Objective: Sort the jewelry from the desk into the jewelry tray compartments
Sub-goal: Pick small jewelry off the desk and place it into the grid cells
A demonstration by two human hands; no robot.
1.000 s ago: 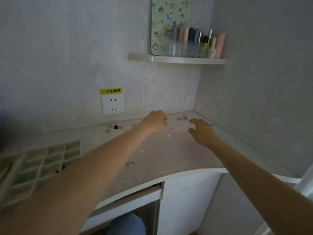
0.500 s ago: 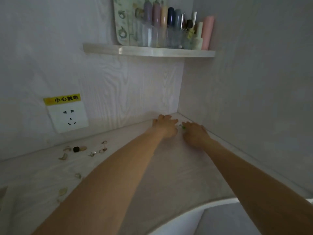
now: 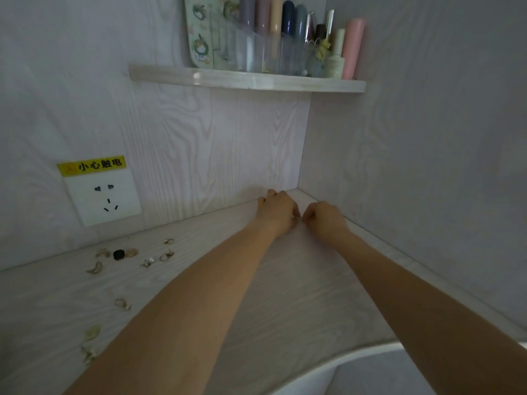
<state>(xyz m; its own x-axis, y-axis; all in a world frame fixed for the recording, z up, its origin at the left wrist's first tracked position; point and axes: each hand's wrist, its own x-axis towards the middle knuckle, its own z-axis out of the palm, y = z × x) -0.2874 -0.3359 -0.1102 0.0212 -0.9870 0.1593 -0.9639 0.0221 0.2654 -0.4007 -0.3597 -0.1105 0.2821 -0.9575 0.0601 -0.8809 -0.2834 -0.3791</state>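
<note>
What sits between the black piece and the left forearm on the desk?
In the head view, three small rings or earrings lie between the black piece and the left forearm.

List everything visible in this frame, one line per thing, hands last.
desk: one, pale wood grain, fills the corner.
jewelry pieces: about ten, gold, silver, one black, scattered left below the socket.
wall socket: one, white, yellow label above.
shelf: one, pale, upper corner.
bottles and tubes: several, pastel, on the shelf.
left hand: far corner, fingers curled, grip unclear.
right hand: beside it, pinching something tiny between them.
</note>
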